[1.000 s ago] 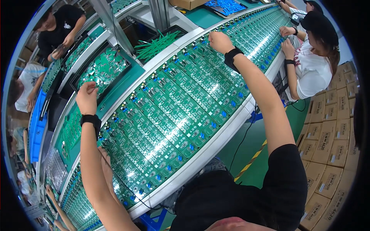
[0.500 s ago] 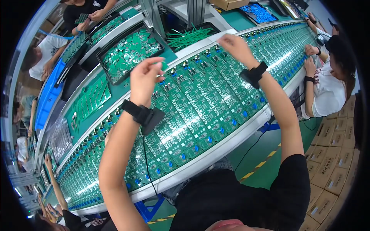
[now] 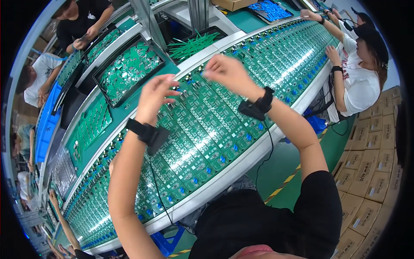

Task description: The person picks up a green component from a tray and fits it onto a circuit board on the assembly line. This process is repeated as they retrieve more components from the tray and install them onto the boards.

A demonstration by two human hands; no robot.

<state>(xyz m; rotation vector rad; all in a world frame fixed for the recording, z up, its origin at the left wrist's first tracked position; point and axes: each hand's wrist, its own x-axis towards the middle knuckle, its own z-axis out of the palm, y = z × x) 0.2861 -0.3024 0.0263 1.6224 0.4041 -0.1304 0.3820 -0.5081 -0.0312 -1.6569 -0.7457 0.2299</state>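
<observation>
A long row of green circuit boards (image 3: 207, 118), with blue parts along the near edge, lies under both hands. My left hand (image 3: 154, 96) hovers over the row's far edge with its fingers curled; anything in them is hidden. Close to its right is my right hand (image 3: 228, 72), blurred, its fingers drawn together around something too small to name. Both wrists carry black straps with dark modules. Beyond my left hand, small green board pieces (image 3: 131, 69) fill a black tray (image 3: 102, 91).
Green strips (image 3: 194, 45) lie in a tray behind the row, with a tray of blue parts (image 3: 269, 11) farther right. A co-worker in a white shirt (image 3: 362, 93) works at right, near stacked cartons (image 3: 366, 172). Cables hang from my wrists. Another person (image 3: 88, 23) stands across the line.
My right hand has swung left toward my left hand, and its fingers have closed together. The small green piece seen at my left fingertips no longer shows. The view has shifted slightly.
</observation>
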